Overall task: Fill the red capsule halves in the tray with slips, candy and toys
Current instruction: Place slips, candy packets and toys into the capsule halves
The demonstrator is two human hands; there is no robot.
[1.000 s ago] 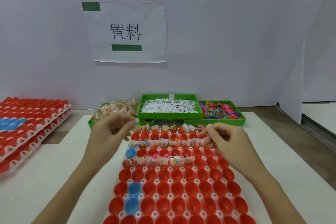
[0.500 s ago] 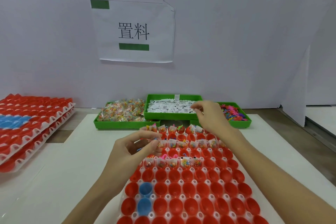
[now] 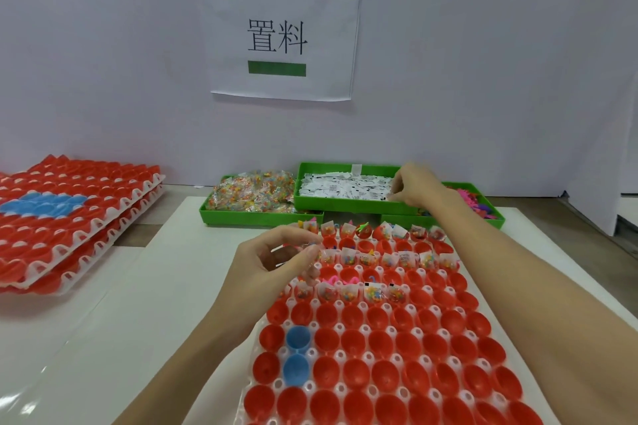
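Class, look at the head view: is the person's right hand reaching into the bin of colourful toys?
No, the right hand is over the middle green bin of white slips.

The right hand (image 3: 416, 185) hides the toy bin (image 3: 492, 214) — its fingertips blurred, perhaps pinching slips (image 3: 345, 185).

1. At 12 o'clock we see a white paper sign (image 3: 281, 36) on the pale wall (image 3: 103, 62), printed with two black characters and two green bars.
2. At 9 o'clock we find stacked trays of red cups (image 3: 76, 214), with a patch of blue cups (image 3: 43, 203) among them.
3. At 3 o'clock a white partition panel (image 3: 600, 193) stands upright.
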